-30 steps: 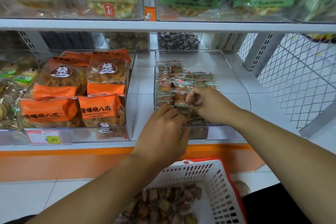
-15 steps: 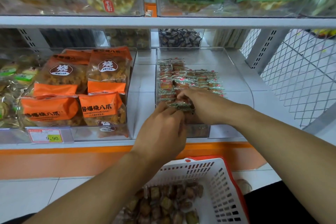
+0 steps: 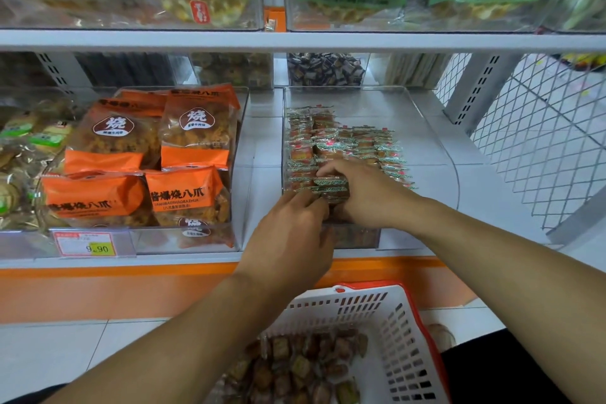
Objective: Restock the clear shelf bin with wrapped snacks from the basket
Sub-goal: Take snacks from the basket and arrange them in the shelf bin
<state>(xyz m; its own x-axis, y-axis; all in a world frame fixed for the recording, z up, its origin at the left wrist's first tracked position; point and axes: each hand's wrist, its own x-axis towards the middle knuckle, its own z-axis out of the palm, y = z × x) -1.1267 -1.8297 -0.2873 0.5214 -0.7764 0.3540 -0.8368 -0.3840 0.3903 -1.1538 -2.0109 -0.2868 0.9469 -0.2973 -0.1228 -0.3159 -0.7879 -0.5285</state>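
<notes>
Grey shop shelf (image 3: 295,41) stacked with clear bins, orange skirting below, pale floor tiles underneath. Clear shelf bin (image 3: 426,128) on the lower tier right of centre, partly filled with rows of wrapped snacks (image 3: 331,138) packed against its left wall. Both hands at the bin's front edge: left hand (image 3: 292,233) curled, fingertips pinching the near end of a small stack of snacks; right hand (image 3: 364,193) curled over the same stack from the right, thumb across its top. White basket (image 3: 403,331) with a red rim low in view, just beneath the forearms, more wrapped snacks heaped inside. Orange snack bags (image 3: 177,154) in the neighbouring bin to the left, price tag (image 3: 87,243) on its front.
</notes>
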